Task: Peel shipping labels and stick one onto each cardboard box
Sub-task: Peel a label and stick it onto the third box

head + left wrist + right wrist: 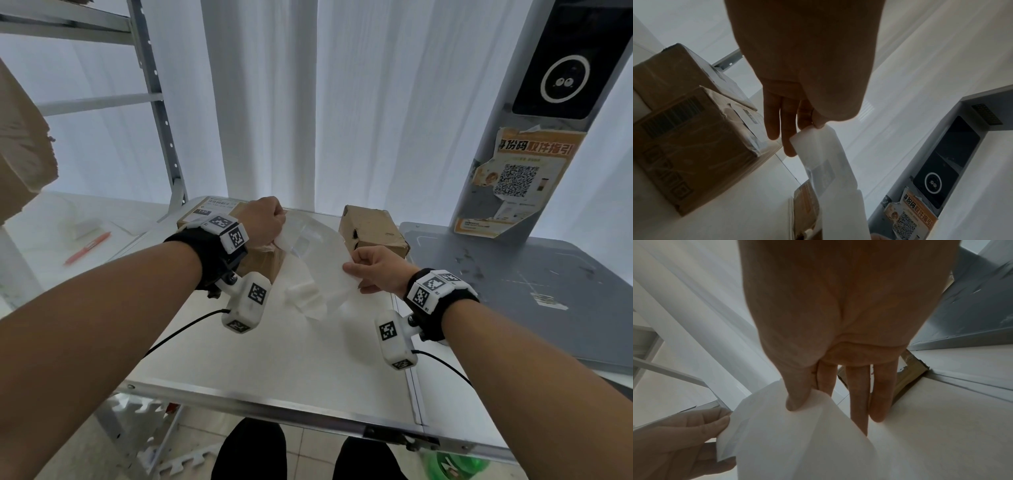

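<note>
Over the white table (274, 359) I hold a white strip of label backing (320, 270) between both hands. My left hand (279, 236) pinches a label's corner (813, 138) at the strip's far end, its other fingers straight. My right hand (349, 270) pinches the strip's (787, 434) near part with thumb on top. The strip's loose tail (305, 298) folds onto the table. A brown cardboard box (263, 262) stands under my left wrist, and a flatter labelled box (209, 209) lies behind it. A smaller worn box (371, 229) sits behind my right hand.
A grey stand (534, 260) with a black screen (568, 65) and an orange poster (520, 178) fills the right. A metal rack (161, 113) rises at the left, with a red pen (89, 247) on its shelf. White curtains hang behind. The table's metal front edge (274, 407) is near me.
</note>
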